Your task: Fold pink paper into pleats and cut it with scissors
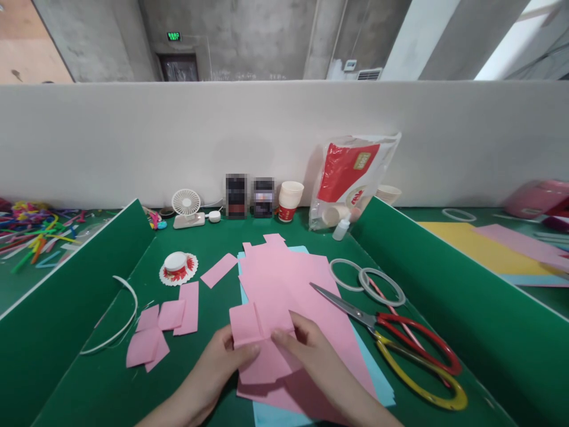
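Observation:
Both hands hold a small creased piece of pink paper [262, 362] above a stack of larger pink sheets [322, 320]. Its left edge is pinched by my left hand [217, 359], thumb on top. My right hand [311, 347] grips the right side, with the thumb near the middle crease. Blue sheets [377, 382] stick out from under the pink ones. Right of the stack lie large scissors [368, 320] with one red and one yellow handle, blades parted and tips over the pink paper. Several small pink paper pieces [149, 344] lie left of my left hand.
Two tape rolls [382, 286] lie near the right green divider [444, 284]. A red-and-white paper cup piece [178, 267] and a white curved strip [128, 314] are on the left. Along the back stand a fan [186, 204], paper cups [290, 201], a plastic bag [351, 172] and a small bottle [341, 229].

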